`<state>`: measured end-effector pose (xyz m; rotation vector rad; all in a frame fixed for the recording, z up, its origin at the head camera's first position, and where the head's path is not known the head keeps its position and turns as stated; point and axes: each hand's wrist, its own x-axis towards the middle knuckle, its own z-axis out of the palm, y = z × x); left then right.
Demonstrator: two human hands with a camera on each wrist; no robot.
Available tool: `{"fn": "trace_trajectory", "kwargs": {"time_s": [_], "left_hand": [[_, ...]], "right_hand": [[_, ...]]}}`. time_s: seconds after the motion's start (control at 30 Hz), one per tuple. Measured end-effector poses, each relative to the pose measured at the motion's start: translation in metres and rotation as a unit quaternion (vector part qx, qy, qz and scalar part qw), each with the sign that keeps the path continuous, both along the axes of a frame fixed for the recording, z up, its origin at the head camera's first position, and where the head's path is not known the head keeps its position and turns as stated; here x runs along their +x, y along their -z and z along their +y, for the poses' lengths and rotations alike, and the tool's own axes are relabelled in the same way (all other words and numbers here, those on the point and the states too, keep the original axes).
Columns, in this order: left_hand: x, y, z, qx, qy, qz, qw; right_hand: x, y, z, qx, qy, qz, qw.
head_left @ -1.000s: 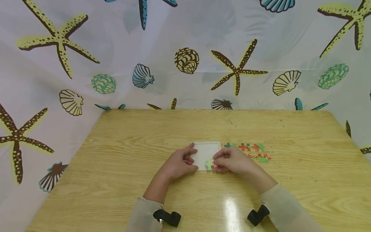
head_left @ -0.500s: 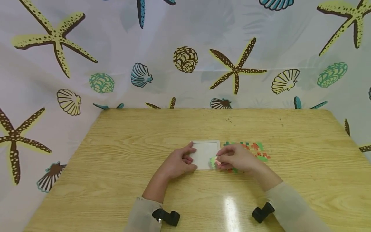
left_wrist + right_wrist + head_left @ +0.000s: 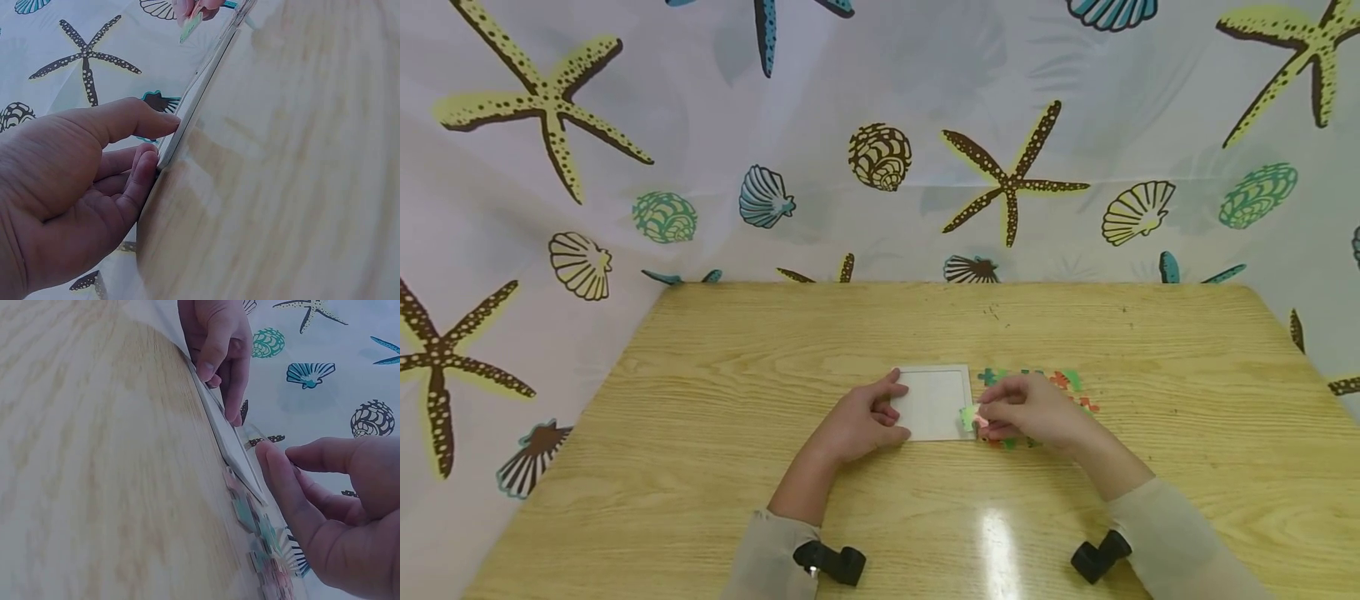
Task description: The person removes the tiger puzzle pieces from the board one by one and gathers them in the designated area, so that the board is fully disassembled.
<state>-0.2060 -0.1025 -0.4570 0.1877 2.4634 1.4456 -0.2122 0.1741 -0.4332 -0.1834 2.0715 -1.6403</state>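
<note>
A white square puzzle tray (image 3: 931,408) with a raised rim lies on the table, its inside bare. My left hand (image 3: 867,419) holds its left side, the thumb by the near corner and a finger by the far one. In the left wrist view the thumb of the left hand (image 3: 94,181) meets the rim. My right hand (image 3: 1033,412) pinches a small light green and pink jigsaw piece (image 3: 967,417) over the tray's right rim. Loose jigsaw pieces (image 3: 1072,380) in red and green lie right of the tray, partly hidden under that hand.
The wood-grain table (image 3: 737,358) reaches back to a white curtain (image 3: 820,108) printed with starfish and shells. In the right wrist view several jigsaw pieces (image 3: 267,540) lie close beside the tray's corner. Black wrist mounts (image 3: 831,563) sit on both sleeves.
My right hand has moved to the right with the pinched jigsaw piece, from over the tray's inside to its right rim. The left hand and the tray have stayed put.
</note>
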Motion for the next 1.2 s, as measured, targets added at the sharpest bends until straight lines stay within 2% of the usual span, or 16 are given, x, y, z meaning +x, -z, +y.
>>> {"fn": "trace_trajectory", "kwargs": {"time_s": [0.37, 0.9, 1.2], "left_hand": [[0.000, 0.001, -0.001, 0.006, -0.002, -0.003, 1.0000], [0.001, 0.003, -0.002, 0.010, 0.002, -0.004, 0.9999], [0.000, 0.003, -0.001, 0.010, -0.001, 0.000, 0.9999]], "right_hand": [[0.002, 0.003, 0.010, -0.006, 0.012, -0.001, 0.9999], [-0.007, -0.005, 0.038, -0.001, -0.031, -0.008, 0.9995], [-0.008, -0.007, 0.046, 0.000, -0.027, -0.008, 0.9996]]}}
